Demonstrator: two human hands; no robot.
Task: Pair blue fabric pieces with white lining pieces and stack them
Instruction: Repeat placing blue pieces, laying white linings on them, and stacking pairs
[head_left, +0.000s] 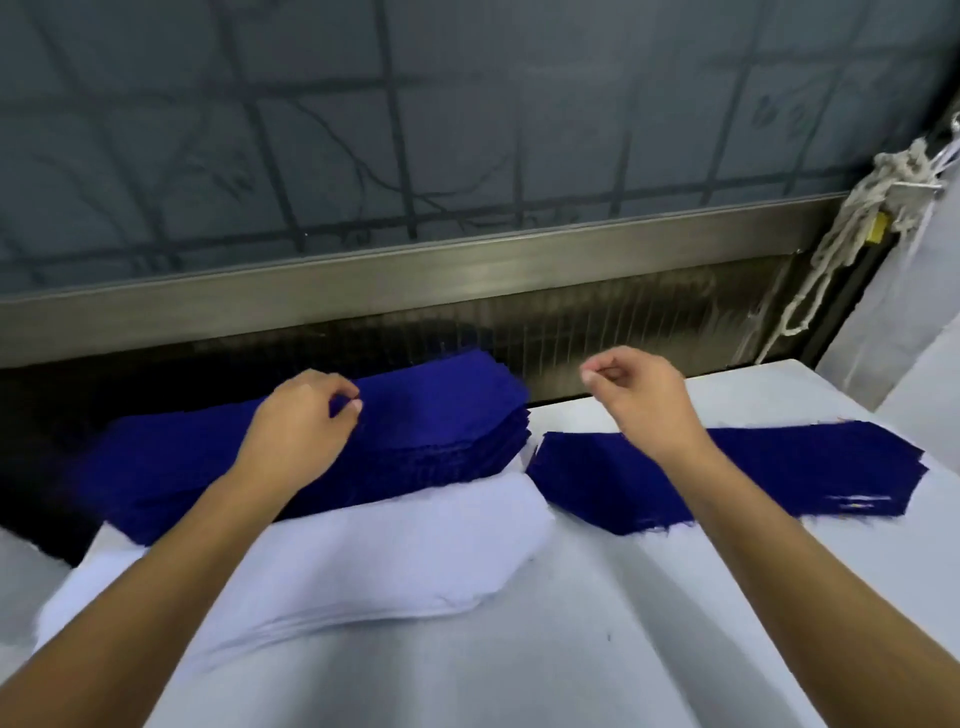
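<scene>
A thick stack of blue fabric pieces (447, 415) lies at the table's far left edge. My left hand (298, 426) rests on top of it, thumb and fingertips pinching the top blue piece. In front of that stack lies a pile of white lining pieces (374, 551). To the right, a single blue piece (779, 467) lies flat on the table, on top of the paired stack. My right hand (636, 397) hovers above its left part with fingers curled and fingertips together, holding nothing I can see.
The white table (597, 649) ends at a dark gap and a metal window sill (467, 265) behind. White cords (852, 234) hang at the far right, beside a white surface (914, 338).
</scene>
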